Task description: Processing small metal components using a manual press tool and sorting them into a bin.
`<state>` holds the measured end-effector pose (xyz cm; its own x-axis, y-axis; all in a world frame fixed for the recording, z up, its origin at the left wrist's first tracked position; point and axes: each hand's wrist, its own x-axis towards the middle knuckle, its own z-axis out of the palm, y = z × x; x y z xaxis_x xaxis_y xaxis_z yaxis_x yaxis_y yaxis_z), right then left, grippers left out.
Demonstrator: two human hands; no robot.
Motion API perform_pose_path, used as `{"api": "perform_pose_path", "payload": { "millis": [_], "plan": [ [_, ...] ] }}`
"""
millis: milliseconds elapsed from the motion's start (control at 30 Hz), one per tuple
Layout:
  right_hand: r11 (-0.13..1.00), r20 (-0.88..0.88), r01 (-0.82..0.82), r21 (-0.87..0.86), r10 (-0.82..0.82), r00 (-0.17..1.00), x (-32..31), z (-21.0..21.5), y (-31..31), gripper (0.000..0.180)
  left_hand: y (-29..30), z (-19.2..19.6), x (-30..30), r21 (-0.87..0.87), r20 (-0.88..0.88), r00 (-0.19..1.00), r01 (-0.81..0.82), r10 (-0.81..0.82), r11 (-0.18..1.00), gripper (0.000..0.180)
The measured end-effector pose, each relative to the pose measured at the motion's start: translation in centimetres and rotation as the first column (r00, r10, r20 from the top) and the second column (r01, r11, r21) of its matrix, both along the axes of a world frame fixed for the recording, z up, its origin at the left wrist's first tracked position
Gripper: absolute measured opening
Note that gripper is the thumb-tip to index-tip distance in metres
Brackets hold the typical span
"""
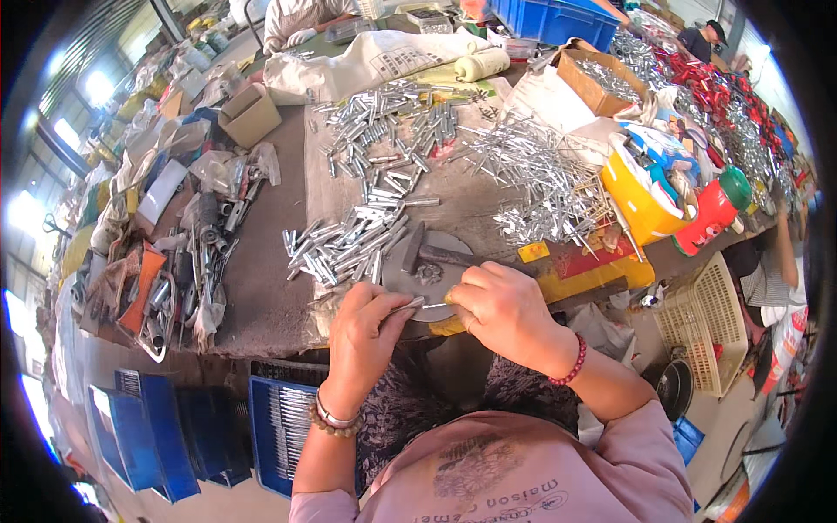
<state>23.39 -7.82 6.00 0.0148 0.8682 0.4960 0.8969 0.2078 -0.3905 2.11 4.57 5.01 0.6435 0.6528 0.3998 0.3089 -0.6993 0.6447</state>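
My left hand point(364, 324) is closed in a pinch on a small silver metal tube point(410, 305). From the right, my right hand point(508, 307) pinches a thin metal rod point(434, 305) that lines up with the tube; whether its tip sits inside the tube I cannot tell. Both hands are over the table's near edge, in front of a round grey metal plate point(397, 281). A hammer point(445, 254) rests on that plate. Beyond my left hand lies a heap of short silver tubes point(349, 247). Thin metal rods point(540, 174) are piled farther right.
Tools point(209, 218) and bags crowd the table's left side. On the right stand a yellow container point(641, 196), a red bottle with green cap point(713, 212) and a carton of metal parts point(602, 80). Blue trays point(283, 427) are below the edge. Another person point(305, 22) sits opposite.
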Motion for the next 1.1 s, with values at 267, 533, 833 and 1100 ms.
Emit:
{"api": "perform_pose_path", "payload": {
  "millis": [267,533,833,1100],
  "plan": [
    [1.000,0.087,0.020,0.021,-0.022,0.996,0.6,-0.1,0.3,0.010,0.1,-0.1,0.1,-0.012,-0.009,1.000,0.010,-0.010,1.000,0.022],
    [0.999,0.043,-0.028,0.033,0.026,0.999,1.0,-0.6,0.8,0.009,0.5,-0.7,0.3,-0.052,0.042,0.999,0.015,-0.013,0.999,0.019],
    [0.994,0.105,-0.111,0.020,0.108,0.989,1.3,-0.7,1.1,0.003,0.5,-1.2,0.2,-0.095,0.053,0.999,0.007,-0.002,0.995,0.019],
    [0.990,0.095,-0.106,0.098,0.097,0.991,1.0,-0.9,1.0,0.008,0.0,-0.8,0.2,-0.115,0.031,0.999,0.017,-0.014,0.993,0.018]
  ]
}}
